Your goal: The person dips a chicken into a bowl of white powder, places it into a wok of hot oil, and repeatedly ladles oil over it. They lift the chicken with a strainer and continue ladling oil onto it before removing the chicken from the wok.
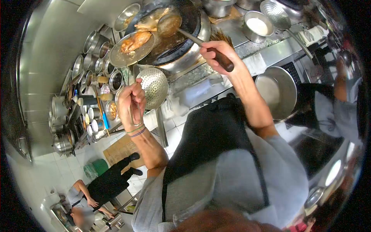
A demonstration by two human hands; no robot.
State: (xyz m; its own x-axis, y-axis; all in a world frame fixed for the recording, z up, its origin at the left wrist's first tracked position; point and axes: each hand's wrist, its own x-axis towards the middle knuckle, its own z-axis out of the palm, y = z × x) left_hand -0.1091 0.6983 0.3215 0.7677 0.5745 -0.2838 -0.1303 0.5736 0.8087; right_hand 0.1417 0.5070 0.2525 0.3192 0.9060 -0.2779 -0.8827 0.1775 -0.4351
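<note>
My left hand (132, 101) is closed around the thin metal handle of a strainer (129, 60). A browned piece of poultry (136, 41) lies on that strainer, held at the left rim of a dark wok (166, 55). My right hand (220, 56) grips the wooden handle of a ladle (169, 25), whose bowl is over the wok. Beside the ladle bowl, another browned piece (148, 27) with a bone-like end shows in the wok, partly hidden. Just right of my left hand, a perforated skimmer (154, 88) rests at the counter edge.
Several metal containers (92, 62) of seasonings crowd the left side. A pot of white liquid (256, 37), a second perforated skimmer (275, 16) and a bristle brush (222, 36) sit on the right. Below stands a large pot (276, 92). Another person (104, 185) is at lower left.
</note>
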